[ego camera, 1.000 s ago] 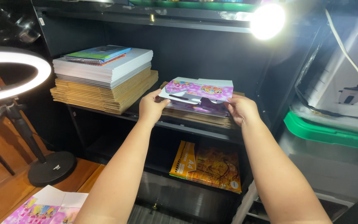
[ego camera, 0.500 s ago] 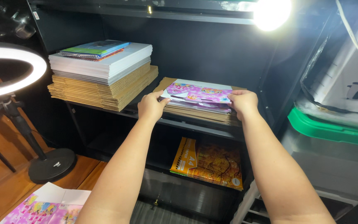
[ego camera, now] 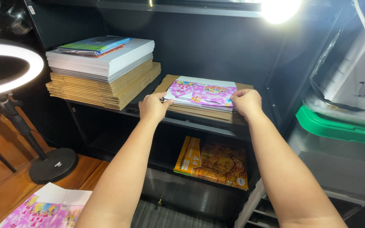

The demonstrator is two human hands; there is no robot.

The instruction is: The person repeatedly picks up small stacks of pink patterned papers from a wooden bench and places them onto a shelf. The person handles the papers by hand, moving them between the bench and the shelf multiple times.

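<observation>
pink flat printed sheet [ego camera: 202, 93] atop cardboard stack [ego camera: 199, 110]; left hand [ego camera: 153, 107], right hand [ego camera: 246, 102] pinching edges.

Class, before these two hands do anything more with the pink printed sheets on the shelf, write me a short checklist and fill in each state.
1. Left hand grips the pink printed sheets at their left edge: ok.
2. Right hand grips the right edge: ok.
3. Sheets lie flat on the small cardboard pile: ok.
4. Sheets square with that pile: cannot tell.
5. Tall stack on the left stands apart from the hands: ok.
</observation>
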